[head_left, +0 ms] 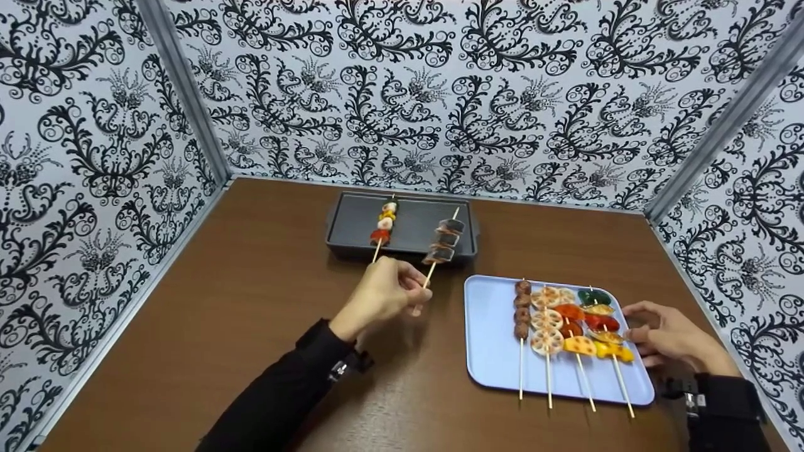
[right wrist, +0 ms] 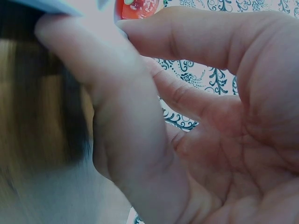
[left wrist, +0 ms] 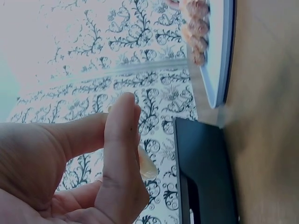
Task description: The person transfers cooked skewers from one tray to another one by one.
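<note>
My left hand (head_left: 383, 294) pinches the bare stick of a skewer (head_left: 448, 241) threaded with several dark grey, pale-edged pieces. The pieces overlap the right end of the dark grill plate (head_left: 411, 221) in the head view. A vegetable skewer (head_left: 385, 225) with red, white, yellow and green pieces lies on the plate's left half, its stick pointing toward me. My right hand (head_left: 675, 336) grips the right edge of the pale blue tray (head_left: 496, 351). In the right wrist view the thumb (right wrist: 126, 116) and a fingertip meet at the tray's edge.
On the tray lie a meatball skewer (head_left: 522, 311), a lotus root skewer (head_left: 546, 320), a skewer with an orange-yellow slice (head_left: 579, 345) and a pepper skewer (head_left: 604, 323). Their sticks extend over the near rim. Patterned walls (head_left: 402, 94) enclose the brown table (head_left: 264, 263).
</note>
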A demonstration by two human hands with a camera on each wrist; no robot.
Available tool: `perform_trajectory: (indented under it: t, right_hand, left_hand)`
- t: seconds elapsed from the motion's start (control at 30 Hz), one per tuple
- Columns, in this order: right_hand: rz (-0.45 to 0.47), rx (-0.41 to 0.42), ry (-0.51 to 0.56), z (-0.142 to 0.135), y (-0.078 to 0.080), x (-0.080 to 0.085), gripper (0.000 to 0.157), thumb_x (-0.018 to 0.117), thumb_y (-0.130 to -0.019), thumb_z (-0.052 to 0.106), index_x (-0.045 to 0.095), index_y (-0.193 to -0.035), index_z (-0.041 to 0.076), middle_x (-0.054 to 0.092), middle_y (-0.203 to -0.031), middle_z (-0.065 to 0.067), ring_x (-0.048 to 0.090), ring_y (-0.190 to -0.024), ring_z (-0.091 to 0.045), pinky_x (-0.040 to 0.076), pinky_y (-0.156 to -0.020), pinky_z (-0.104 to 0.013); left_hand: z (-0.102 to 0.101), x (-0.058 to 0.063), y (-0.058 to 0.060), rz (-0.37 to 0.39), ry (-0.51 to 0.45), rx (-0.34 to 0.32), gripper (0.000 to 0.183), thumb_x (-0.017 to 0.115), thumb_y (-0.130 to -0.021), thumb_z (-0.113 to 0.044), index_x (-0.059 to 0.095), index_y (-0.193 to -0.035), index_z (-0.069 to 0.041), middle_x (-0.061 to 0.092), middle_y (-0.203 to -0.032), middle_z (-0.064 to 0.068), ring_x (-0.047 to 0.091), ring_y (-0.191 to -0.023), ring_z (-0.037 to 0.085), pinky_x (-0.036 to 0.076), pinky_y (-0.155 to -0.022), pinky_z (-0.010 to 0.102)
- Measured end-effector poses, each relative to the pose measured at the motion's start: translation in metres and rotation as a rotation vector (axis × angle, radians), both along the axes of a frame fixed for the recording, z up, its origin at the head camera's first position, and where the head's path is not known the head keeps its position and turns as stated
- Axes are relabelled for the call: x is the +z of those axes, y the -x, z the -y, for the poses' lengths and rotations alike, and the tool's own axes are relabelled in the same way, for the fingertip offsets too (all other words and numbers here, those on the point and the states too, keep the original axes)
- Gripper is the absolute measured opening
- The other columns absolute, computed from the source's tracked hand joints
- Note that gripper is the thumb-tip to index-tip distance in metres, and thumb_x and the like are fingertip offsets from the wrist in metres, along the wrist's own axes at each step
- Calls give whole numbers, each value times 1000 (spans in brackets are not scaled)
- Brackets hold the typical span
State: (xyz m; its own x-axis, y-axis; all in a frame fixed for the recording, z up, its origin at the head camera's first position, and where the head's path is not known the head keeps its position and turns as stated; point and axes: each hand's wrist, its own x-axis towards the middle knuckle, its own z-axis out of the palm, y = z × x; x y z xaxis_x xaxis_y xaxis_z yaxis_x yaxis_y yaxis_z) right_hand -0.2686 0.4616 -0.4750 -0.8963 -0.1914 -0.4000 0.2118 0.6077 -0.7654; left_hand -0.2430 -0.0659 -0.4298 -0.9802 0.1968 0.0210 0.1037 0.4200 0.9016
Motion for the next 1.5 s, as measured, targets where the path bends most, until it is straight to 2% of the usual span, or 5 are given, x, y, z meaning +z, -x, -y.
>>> perform_trajectory:
  t: [0.17, 0.33, 0.53, 1.07, 1.5]
  right_hand:
    - [3, -12, -8, 2, 0, 1, 66, 68, -93, 12, 33, -148, 3, 62, -121, -26, 73, -83, -31, 64, -72, -49]
    - [-7, -4, -15, 3, 0, 0, 64, 68, -93, 15, 34, -146, 4, 62, -106, -21, 73, -82, -29, 64, -69, -48]
    - [-21, -8, -25, 3, 0, -1, 63, 69, -93, 16, 35, -146, 5, 63, -97, -15, 74, -82, -28, 64, -67, -47]
    - [-9, -2, -24, 4, 1, 1, 68, 69, -92, 14, 33, -148, 3, 63, -105, -20, 73, -83, -29, 64, -70, -47]
    - [6, 8, -6, 2, 0, 2, 67, 67, -94, 12, 30, -148, 0, 63, -118, -25, 73, -85, -29, 64, -72, -48]
  left_hand:
    - [-10, -5, -4, 6, 1, -29, 12, 83, -80, -15, 74, -87, -12, 74, -75, 2, 73, -61, 21, 60, -52, 29]
    - [-19, -11, -11, -8, 40, -47, 11, 84, -79, -15, 75, -85, -15, 74, -72, -1, 69, -53, 10, 58, -51, 25]
    - [-32, -17, -19, 48, -17, -80, 12, 83, -78, -8, 74, -84, -10, 74, -73, 3, 71, -54, 16, 62, -55, 38]
    - [-64, -39, -37, 104, -103, -146, 13, 83, -76, -4, 74, -86, -6, 74, -70, 4, 69, -49, 14, 61, -50, 35]
    - [-98, -44, -46, 213, -204, -83, 15, 87, -73, -6, 73, -79, -8, 72, -66, 5, 69, -49, 16, 62, -52, 35]
